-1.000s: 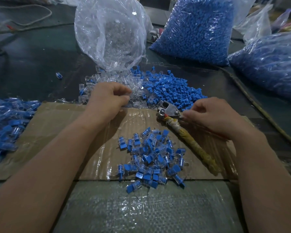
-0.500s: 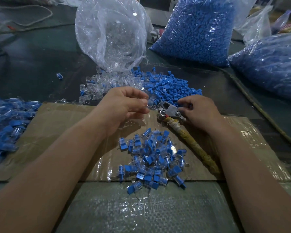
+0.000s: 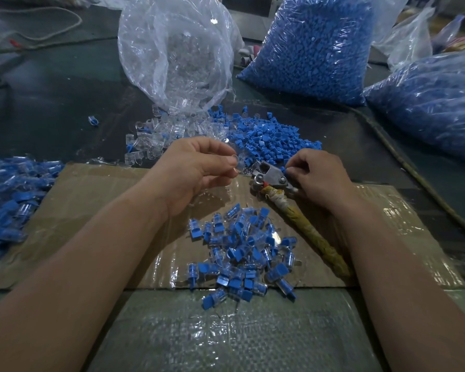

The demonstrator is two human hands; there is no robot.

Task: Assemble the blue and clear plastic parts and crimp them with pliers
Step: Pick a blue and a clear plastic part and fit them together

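My left hand (image 3: 196, 167) pinches a small clear plastic part (image 3: 238, 164) between thumb and fingers, just left of the pliers' metal head (image 3: 269, 174). My right hand (image 3: 317, 175) pinches a small blue part (image 3: 285, 169) at the right side of that head. The pliers lie on the cardboard (image 3: 91, 200), their cloth-wrapped handle (image 3: 306, 234) running toward me on the right. Loose clear parts (image 3: 156, 135) and loose blue parts (image 3: 269, 135) are heaped just beyond my hands.
A heap of joined blue-and-clear pieces (image 3: 242, 251) lies on the cardboard between my forearms; more of them (image 3: 8, 200) spread at the left edge. A clear bag (image 3: 177, 55) and two bags of blue parts (image 3: 314, 47) (image 3: 427, 103) stand behind. A woven plastic sheet (image 3: 226, 334) covers the near table.
My left hand moved right from the clear heap with a clear part. My right hand moved left to the pliers' head and took up a blue part.
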